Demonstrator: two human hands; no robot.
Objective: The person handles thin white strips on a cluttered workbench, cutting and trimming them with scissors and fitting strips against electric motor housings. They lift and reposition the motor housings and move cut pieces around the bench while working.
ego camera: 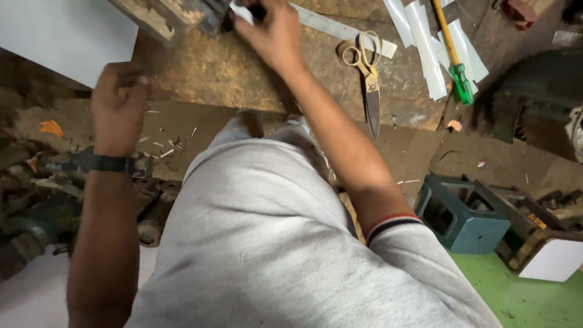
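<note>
Right hand reaches to the top edge of the worn wooden workbench, fingers pinched on a small dark object, too cropped to identify, beside a steel ruler; left hand rests loosely curled at the bench's near edge by a white sheet, gripping nothing. White cut strips already lie right, near brass-handled scissors and a green-handled screwdriver, both untouched; sheet looks mostly uncut

Scissors, green-handled screwdriver, teal stool
</note>
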